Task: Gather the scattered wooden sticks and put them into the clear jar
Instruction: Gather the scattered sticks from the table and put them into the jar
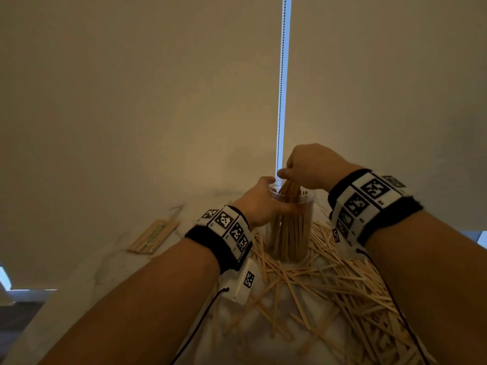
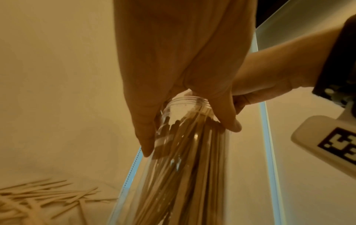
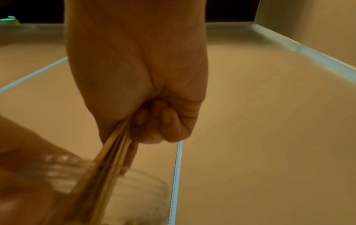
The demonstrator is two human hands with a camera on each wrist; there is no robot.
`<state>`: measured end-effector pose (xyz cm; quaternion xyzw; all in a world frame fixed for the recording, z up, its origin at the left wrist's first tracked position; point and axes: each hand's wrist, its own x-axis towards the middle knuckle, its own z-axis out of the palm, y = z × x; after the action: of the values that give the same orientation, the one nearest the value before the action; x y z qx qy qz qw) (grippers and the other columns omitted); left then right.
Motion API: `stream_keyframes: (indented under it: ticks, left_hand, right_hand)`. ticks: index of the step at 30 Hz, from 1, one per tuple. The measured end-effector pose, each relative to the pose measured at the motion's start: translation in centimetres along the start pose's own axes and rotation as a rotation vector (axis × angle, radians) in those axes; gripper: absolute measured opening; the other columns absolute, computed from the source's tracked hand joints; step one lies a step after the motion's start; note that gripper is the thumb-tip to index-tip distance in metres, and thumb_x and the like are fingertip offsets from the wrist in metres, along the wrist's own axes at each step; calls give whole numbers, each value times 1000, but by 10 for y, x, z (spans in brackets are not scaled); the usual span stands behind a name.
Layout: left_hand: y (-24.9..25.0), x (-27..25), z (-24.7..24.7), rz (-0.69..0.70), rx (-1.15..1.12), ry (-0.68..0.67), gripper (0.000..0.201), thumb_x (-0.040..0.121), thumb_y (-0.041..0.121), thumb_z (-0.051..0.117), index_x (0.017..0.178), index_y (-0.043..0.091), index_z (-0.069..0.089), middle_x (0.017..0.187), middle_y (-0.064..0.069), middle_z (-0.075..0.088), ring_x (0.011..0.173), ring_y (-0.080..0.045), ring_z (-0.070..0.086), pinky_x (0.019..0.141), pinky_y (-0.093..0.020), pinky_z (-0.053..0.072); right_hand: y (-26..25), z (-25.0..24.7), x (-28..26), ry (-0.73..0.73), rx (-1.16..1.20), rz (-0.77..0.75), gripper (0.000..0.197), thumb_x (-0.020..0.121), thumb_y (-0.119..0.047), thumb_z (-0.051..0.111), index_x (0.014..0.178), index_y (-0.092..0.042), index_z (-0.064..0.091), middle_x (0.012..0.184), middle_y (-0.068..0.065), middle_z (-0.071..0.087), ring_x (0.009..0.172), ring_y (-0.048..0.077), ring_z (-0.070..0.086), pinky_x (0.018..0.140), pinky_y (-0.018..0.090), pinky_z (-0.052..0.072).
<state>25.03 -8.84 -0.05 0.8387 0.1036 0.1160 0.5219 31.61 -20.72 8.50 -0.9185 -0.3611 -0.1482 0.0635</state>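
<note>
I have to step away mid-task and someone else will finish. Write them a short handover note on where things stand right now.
Left hand: grips the clear jar near its rim, keeping it upright on the table.
Right hand: holds a bundle of sticks over the jar mouth, lower ends already inside.
Done: the jar already holds many sticks standing on end.
Left: let this bundle drop in, then collect the loose sticks scattered around the jar's base and towards you, plus the small neat pile lying apart on the left.
</note>
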Motion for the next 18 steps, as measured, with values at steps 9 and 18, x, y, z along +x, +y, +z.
stream_keyframes:
  ticks: [9,18]
  left_hand:
    - [0,-3,-2,28,156,18,109,75,35,86,156,12,17,134,-6,60,119,-23,59,103,-43,50]
    - [12,-17,-8,60,285,-32,105,63,35,92,147,6,36,138,-6,57,120,-22,58,105,-37,49]
  right_hand:
    - [-9,20,-3,-308,19,-66,44,105,-40,38,108,-10,71,98,8,68,88,22,61,87,32,47]
    - [2,10,-41,1,323,-19,39,103,-43,41,114,-16,68,116,5,65,105,24,59,91,36,47]
